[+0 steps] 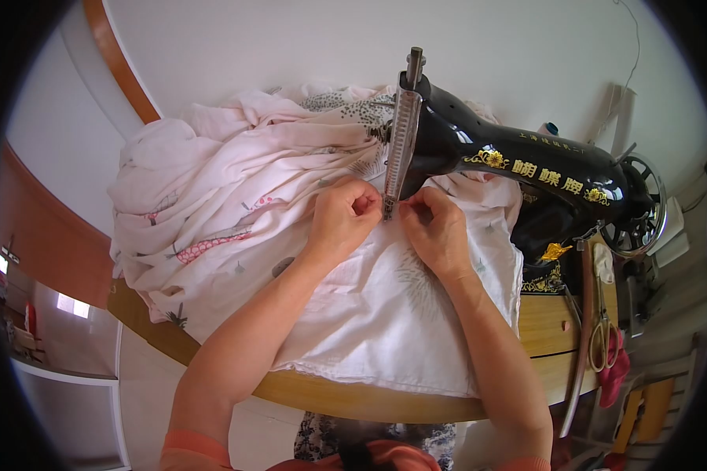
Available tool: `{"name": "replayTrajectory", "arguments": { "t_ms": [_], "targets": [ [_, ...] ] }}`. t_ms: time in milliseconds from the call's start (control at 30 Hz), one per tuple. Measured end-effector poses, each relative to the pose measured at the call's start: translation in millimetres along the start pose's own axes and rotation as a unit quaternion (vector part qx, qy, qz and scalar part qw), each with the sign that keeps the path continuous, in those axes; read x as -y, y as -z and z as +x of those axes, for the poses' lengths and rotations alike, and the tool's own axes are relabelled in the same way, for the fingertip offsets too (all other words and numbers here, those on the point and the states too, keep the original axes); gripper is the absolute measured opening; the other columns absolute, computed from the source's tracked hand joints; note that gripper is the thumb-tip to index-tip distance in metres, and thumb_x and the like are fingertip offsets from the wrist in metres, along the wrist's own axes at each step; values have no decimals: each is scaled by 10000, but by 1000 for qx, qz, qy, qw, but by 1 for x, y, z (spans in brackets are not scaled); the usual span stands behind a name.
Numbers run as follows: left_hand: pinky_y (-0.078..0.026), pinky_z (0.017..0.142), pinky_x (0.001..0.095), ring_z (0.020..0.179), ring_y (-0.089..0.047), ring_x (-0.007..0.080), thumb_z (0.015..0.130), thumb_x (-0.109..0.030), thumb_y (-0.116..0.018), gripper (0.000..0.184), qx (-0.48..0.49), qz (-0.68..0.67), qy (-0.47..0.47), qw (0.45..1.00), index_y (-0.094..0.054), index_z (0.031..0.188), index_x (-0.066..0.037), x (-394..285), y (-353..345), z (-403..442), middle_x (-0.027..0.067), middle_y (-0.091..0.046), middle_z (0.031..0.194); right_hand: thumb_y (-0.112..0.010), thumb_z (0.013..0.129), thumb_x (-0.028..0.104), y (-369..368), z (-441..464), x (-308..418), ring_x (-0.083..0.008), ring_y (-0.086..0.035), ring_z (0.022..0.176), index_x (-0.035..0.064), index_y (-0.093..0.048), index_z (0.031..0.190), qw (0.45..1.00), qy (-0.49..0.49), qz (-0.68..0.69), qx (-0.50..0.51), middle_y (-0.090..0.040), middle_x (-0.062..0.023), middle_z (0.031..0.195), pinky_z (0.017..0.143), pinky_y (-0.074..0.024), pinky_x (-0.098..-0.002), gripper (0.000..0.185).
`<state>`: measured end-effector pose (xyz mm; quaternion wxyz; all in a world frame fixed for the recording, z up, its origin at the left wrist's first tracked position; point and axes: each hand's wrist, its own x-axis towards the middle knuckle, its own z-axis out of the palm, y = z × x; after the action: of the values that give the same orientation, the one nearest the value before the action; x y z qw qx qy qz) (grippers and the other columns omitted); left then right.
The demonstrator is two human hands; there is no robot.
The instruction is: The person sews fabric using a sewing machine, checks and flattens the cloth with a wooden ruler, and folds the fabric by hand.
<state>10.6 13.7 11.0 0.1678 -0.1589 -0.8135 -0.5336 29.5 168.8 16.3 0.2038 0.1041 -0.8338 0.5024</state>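
Note:
A black sewing machine (487,145) with gold lettering stands on the table, its needle end (389,206) between my two hands. White patterned cloth (353,330) spreads beneath that end and bunches up behind and to the left. On the left side of the needle, my left hand (346,216) is closed, fingers curled, just above the fabric. My right hand (436,231) pinches thumb and fingers together close to the needle's right side. Whatever is in either pinch is too small or hidden to make out.
The wooden table (416,404) has a curved front edge. Scissors (602,345) hang at its right side, near a pink cloth (611,373) and a long wooden strip (583,337). The handwheel (644,208) is at the machine's right end. A white wall rises behind.

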Motion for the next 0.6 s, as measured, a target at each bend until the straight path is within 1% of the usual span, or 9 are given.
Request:
{"name": "replayTrajectory", "arguments": {
  "t_ms": [167, 267, 500, 600],
  "targets": [
    [-393, 538, 207, 590, -461, 44, 729, 12, -624, 24, 4, 6, 3, 1000, -610, 746, 5, -2, 1, 0, -1, -554, 687, -622, 754, 82, 2, -1, 4, -252, -621, 655, -13, -613, 782, 1000, -17, -17, -1, -642, -130, 741, 646, -484, -335, 100],
    [-391, 540, 204, 591, -459, 41, 729, 16, -618, 25, 5, 1, 1, 1000, -605, 746, 1, 0, 1, 0, -6, -553, 690, -611, 766, 75, 4, -1, 7, -245, -627, 659, -14, -618, 795, 999, -40, -2, -4, -641, -139, 746, 637, -487, -326, 95],
    [-383, 538, 194, 592, -454, 33, 731, 20, -614, 30, 6, -13, -3, 1000, -604, 746, -4, 2, 0, -1, -17, -548, 684, -599, 779, 78, 4, -2, 5, -226, -629, 675, -16, -622, 822, 998, -49, 4, -33, -640, -142, 756, 646, -490, -314, 106],
    [-432, 526, 246, 556, -523, 94, 707, -18, -638, 34, 0, 6, 1, 1000, -615, 727, -5, 3, 0, 0, 41, -578, 670, -595, 777, 80, 3, -3, 2, -221, -627, 678, -14, -621, 824, 997, -59, 16, -44, -639, -139, 755, 650, -491, -313, 108]
  ]
}}
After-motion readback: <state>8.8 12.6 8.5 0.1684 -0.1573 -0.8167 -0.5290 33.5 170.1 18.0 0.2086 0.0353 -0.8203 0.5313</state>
